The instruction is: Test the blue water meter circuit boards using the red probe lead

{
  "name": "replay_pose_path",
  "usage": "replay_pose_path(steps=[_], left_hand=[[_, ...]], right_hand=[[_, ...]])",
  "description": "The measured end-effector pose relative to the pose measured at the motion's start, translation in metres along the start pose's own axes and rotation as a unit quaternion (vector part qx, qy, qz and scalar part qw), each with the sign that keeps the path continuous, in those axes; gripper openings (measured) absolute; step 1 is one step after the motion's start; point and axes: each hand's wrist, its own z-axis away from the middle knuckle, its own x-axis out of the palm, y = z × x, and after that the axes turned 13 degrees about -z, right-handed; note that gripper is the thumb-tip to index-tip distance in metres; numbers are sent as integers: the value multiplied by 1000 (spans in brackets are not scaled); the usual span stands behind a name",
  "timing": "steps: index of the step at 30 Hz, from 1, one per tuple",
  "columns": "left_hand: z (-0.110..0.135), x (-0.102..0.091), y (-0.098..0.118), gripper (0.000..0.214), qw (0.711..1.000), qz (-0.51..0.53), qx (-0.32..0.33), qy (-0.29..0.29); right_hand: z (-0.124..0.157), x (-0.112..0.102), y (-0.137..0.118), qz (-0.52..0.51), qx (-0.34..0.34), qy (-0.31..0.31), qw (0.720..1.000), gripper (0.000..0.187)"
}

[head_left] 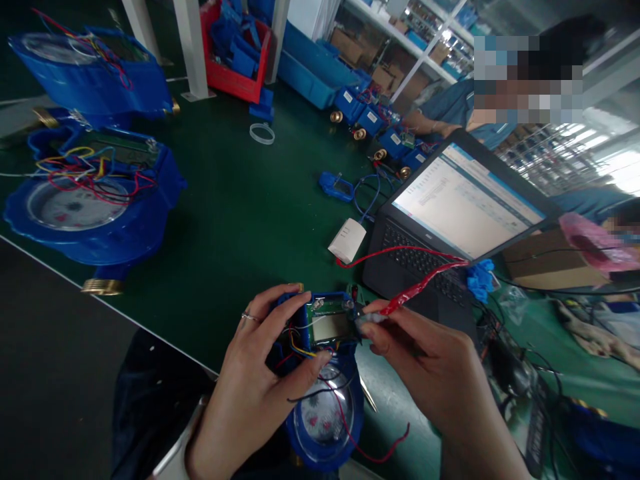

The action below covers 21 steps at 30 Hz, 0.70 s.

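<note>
My left grip (265, 360) is spread around the top of a blue meter (326, 447), holding its box (305, 327). The meter is at 6 o'clock. My right grip (420, 347) pinches the gray end (374, 319) of a red cord (415, 290) by the little screen (331, 328), on its 3 o'clock side. On the green surface (225, 227), a black laptop (450, 213) is at 3 o'clock and another blue meter (95, 247) at 9 o'clock.

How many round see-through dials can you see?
3: the upper-left dial, the lower-left dial, and the bottom-centre dial beside the left hand. Others may be hidden.
</note>
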Motion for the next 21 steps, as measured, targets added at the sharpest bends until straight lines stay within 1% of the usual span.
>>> replay_pose_path(steps=[4,9,17,21], left_hand=[[1,0,0,45,1000,-7,-4,-5],[1,1,1,44,1000,-8,-3,1],[2,-2,0,45,1000,-15,3,8],[2,-2,0,46,1000,-11,3,11]], right_hand=[[3,1,0,5,-8,11,1000,11],[9,5,-1,-7,12,49,999,12],[21,15,6,-41,16,106,993,11],[23,14,7,-32,19,101,994,12]])
